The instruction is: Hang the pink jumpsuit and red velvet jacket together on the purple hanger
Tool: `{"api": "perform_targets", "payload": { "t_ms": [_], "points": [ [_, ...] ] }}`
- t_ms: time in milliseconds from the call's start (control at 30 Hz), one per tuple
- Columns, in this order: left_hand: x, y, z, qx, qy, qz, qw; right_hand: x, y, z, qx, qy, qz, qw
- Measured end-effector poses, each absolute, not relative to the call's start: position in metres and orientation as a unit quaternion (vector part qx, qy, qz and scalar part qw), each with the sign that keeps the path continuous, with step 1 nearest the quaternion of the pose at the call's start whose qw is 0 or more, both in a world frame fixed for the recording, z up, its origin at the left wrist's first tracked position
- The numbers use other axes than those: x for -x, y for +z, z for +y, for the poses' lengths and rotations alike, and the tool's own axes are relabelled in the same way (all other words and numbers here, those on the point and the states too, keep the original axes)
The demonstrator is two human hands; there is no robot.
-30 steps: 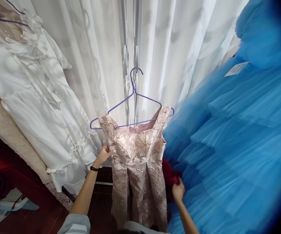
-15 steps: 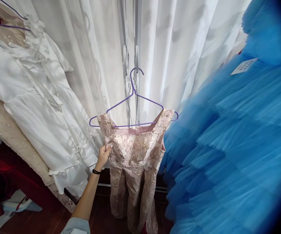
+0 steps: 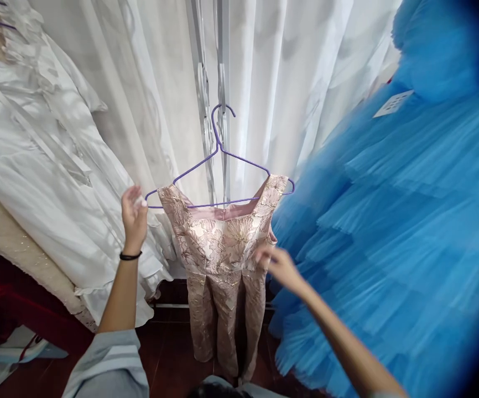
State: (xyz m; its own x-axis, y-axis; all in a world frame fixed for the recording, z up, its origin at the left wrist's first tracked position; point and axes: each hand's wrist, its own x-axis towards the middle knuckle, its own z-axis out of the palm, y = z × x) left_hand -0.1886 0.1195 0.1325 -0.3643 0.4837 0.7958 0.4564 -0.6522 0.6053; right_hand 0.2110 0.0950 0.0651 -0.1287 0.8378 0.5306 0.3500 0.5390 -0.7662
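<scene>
A pink floral brocade dress (image 3: pixel 223 243) with wide shoulder straps hangs in front of me on a purple hanger (image 3: pixel 219 145). My left hand (image 3: pixel 135 221) is raised beside the hanger's left end, its fingers loosely bent and apart, with no cloth in it. A black band circles that wrist. Over the right side of the bodice is my right hand (image 3: pixel 283 268), slightly blurred, its bent fingers apart. Whether its fingertips touch the fabric I cannot tell.
White dresses (image 3: pixel 57 138) hang on the left, next to a beige sparkly garment (image 3: pixel 15 237). A tiered blue tulle gown (image 3: pixel 380 221) with a white tag (image 3: pixel 392 103) fills the right. Behind are a white curtain (image 3: pixel 281 83) and metal uprights (image 3: pixel 222 83). Dark red fabric (image 3: pixel 24 304) lies low left.
My left hand has let go of the dress's left side and moved up and left. My right hand has come into view at the bodice's right side. The view has shifted slightly.
</scene>
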Motion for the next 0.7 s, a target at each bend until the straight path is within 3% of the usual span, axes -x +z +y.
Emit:
{"api": "perform_targets", "payload": {
  "t_ms": [67, 133, 267, 333, 433, 700],
  "points": [
    [0.186, 0.17, 0.121, -0.64, 0.632, 0.436, -0.04, -0.231, 0.117, 0.132, 0.393, 0.126, -0.702, 0.58],
    [0.177, 0.195, 0.124, -0.704, 0.521, 0.48, -0.045, -0.248, 0.164, 0.173, 0.374, 0.06, -0.723, 0.577],
    [0.168, 0.204, 0.125, -0.735, 0.39, 0.549, -0.08, -0.264, 0.211, 0.228, 0.365, 0.18, -0.826, 0.39],
    [0.176, 0.199, 0.122, -0.73, 0.393, 0.554, -0.08, -0.268, 0.212, 0.231, 0.371, 0.218, -0.83, 0.357],
    [0.194, 0.187, 0.113, -0.713, 0.443, 0.542, -0.042, -0.277, 0.201, 0.22, 0.384, 0.235, -0.808, 0.38],
    [0.207, 0.127, 0.104, -0.544, 0.642, 0.51, 0.178, -0.274, 0.166, 0.202, 0.382, 0.325, -0.724, 0.473]
  ]
}}
